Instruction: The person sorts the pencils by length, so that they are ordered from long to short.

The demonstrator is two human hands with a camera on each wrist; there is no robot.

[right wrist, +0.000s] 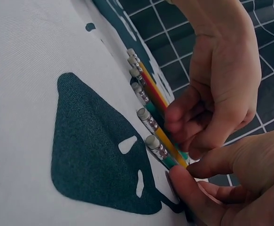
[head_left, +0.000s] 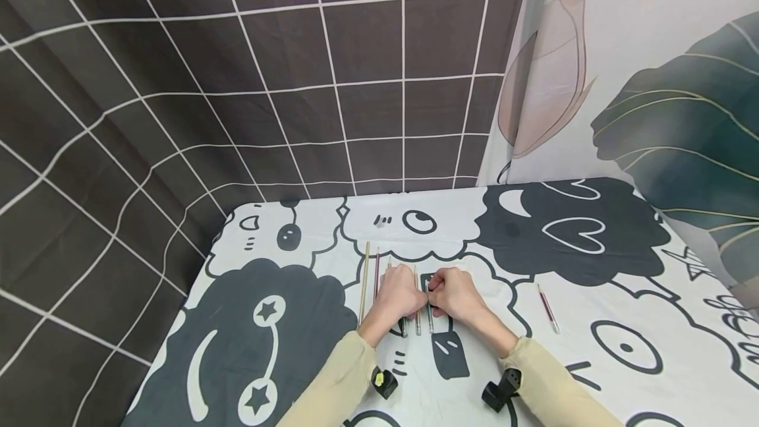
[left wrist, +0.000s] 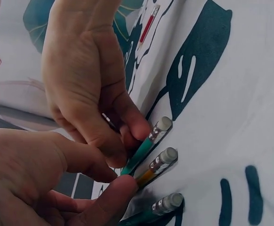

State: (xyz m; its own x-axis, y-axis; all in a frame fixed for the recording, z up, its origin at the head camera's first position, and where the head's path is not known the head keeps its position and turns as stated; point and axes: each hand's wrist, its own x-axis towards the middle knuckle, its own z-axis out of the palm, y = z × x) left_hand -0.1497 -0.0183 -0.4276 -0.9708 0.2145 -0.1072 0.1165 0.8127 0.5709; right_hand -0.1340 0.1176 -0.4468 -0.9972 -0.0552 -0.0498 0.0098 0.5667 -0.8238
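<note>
Several pencils lie side by side on the patterned cloth, eraser ends toward the person. My right hand [head_left: 456, 293] pinches the green pencil [right wrist: 167, 159] at the row's right end between thumb and index finger. Just left of it lies a yellow pencil [right wrist: 160, 134]; my left hand [head_left: 401, 292] has its thumb and index finger at that pencil, its fingertips covering part of the shaft. Both hands' fingertips nearly meet. Beside the left hand are a darker green pencil [left wrist: 151, 211], a red pencil [head_left: 376, 275] and a gold-coloured pencil [head_left: 364, 282], partly hidden from above.
A separate red pencil [head_left: 548, 310] lies on the cloth to the right of the hands. The cloth [head_left: 486, 374] bears cartoon clouds and faces. Behind stands a dark curtain with a white grid [head_left: 367, 107], with a leaf-patterned curtain [head_left: 658, 111] on the right.
</note>
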